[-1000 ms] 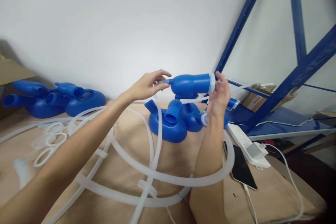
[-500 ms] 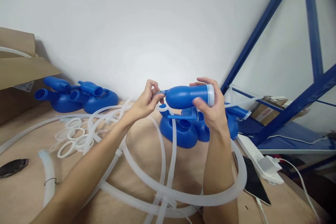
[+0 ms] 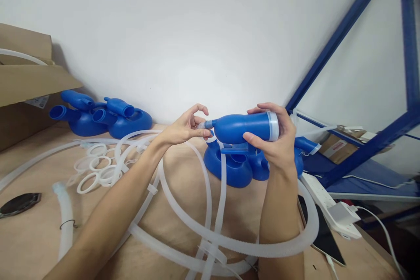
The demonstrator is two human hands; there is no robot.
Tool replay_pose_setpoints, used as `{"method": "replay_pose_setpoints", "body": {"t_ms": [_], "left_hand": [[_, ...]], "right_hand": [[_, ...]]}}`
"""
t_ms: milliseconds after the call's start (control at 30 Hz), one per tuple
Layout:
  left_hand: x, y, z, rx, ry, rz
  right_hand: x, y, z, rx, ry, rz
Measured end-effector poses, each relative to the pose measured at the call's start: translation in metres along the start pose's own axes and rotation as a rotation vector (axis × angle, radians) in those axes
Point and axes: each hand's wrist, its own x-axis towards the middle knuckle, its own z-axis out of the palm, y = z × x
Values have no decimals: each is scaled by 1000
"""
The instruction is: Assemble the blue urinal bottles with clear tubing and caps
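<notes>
My right hand [image 3: 275, 135] is wrapped around a blue plastic funnel-like piece [image 3: 241, 127], held level above the table, with a translucent ring at its wide end. The piece's narrow spout points left, and a clear soft sleeve or tube end [image 3: 208, 124] sits on it. Around that clear end are the thumb and fingers of my left hand [image 3: 188, 126], the index finger raised and bent away. Blue bottles [image 3: 226, 168] with open necks stand below and behind the held piece. A long translucent hose [image 3: 243, 245] loops beneath both forearms.
To the left lie several white rings [image 3: 88, 182], and beyond them stand blue bottles [image 3: 127, 127] beside a cardboard box [image 3: 29, 83]. A dark oval object [image 3: 19, 204] lies at far left. A power strip [image 3: 344, 223], a phone or tablet [image 3: 328, 240] and a blue rack [image 3: 344, 35] are at right.
The view has shifted slightly, so most things sit a little to the right. My left index finger has lifted off the clear end, showing more of it on the spout.
</notes>
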Motion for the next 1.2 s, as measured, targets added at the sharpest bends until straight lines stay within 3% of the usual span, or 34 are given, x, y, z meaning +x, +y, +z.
{"method": "replay_pose_setpoints", "body": {"t_ms": [133,367,433,567,633,767,900,1100,1200], "left_hand": [[-3,-8,-9,-114,-218,-125],[-5,-10,-17,-121,-431,-233],[-5,-6,-14,-68,-399,-214],[-3,4,-5,147,-108,-73],[-2,6,-2,195,-30,-31],[-2,9,1,230,-79,44],[-3,15,6,395,10,140],[3,7,12,603,-68,130],[6,1,15,675,6,142]], "right_hand": [[-3,7,-8,114,-85,-62],[-4,8,-5,287,-218,-65],[-4,9,-5,257,-185,-47],[-2,7,-4,103,-44,-36],[-1,4,-4,19,-1,-36],[-2,0,-2,45,-65,-21],[-3,-1,3,89,-109,-12],[-3,-1,5,21,-35,-34],[-3,0,6,4,34,-58]]}}
